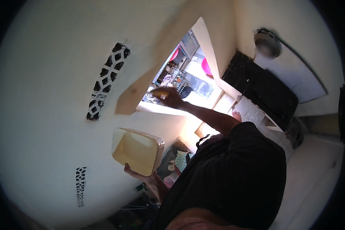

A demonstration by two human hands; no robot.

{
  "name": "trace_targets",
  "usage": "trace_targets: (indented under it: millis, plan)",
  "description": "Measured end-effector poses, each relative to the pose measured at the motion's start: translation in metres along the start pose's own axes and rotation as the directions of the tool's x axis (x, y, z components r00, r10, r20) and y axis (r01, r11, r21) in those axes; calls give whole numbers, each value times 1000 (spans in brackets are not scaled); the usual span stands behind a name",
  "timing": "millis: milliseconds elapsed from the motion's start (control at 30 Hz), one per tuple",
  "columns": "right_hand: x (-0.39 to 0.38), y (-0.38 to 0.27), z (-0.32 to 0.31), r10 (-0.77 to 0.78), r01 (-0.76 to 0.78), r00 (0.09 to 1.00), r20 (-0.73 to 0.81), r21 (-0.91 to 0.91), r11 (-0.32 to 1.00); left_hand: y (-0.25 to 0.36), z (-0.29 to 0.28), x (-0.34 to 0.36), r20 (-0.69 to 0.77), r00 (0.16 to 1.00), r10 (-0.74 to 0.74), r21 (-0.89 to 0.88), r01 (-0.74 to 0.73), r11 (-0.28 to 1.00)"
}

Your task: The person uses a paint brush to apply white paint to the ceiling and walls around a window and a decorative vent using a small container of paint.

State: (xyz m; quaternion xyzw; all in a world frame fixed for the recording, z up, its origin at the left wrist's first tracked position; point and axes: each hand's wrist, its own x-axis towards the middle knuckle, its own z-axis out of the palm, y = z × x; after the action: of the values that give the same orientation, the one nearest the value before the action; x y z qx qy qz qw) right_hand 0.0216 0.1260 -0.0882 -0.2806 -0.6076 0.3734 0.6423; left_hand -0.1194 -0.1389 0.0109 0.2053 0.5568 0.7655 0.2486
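My left hand (143, 175) grips a cream rectangular plastic tub (136, 149) by its lower side, with the thumb at the rim. The tub's wide mouth is turned toward me, and nothing shows inside. My right arm, in a dark sleeve, stretches out in front of a bright doorway. At its end my right hand (171, 98) is closed on a small yellow-orange object (161, 94) with a pale end. Its exact kind is too small and backlit to make out.
Through the doorway a wire rack (176, 78) of dishes and a pink basin (206, 66) show. A black counter (262, 84) and a white board (291, 73) stand to the right. Patterned vents (109, 80) pierce the pale left wall. A checked cloth (181, 161) lies beyond my body.
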Motion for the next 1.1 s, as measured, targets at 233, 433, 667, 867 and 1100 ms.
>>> trace_targets:
  millis: [233, 433, 667, 867, 1100]
  plan:
    - [87, 30, -117, -60, -49, 852, -521, -193, 980, 6, 27, -18, -103, 977, -184, -159, 167, 973]
    - [35, 15, -20, -3, -41, 987, -159, -273, 961, 4, 35, -17, -74, 981, -177, -136, 166, 977]
    - [24, -21, 6, -108, 119, 982, 154, -63, 991, 3, 33, -16, 23, 992, -125, -158, 127, 979]
    - [115, 17, -117, -74, 1, 949, -306, -231, 973, -1, 28, -17, -20, 978, -206, -208, 197, 958]
    - [94, 20, -87, -255, 116, 874, -413, -334, 936, -11, 19, -11, 46, 976, -214, -164, 219, 962]
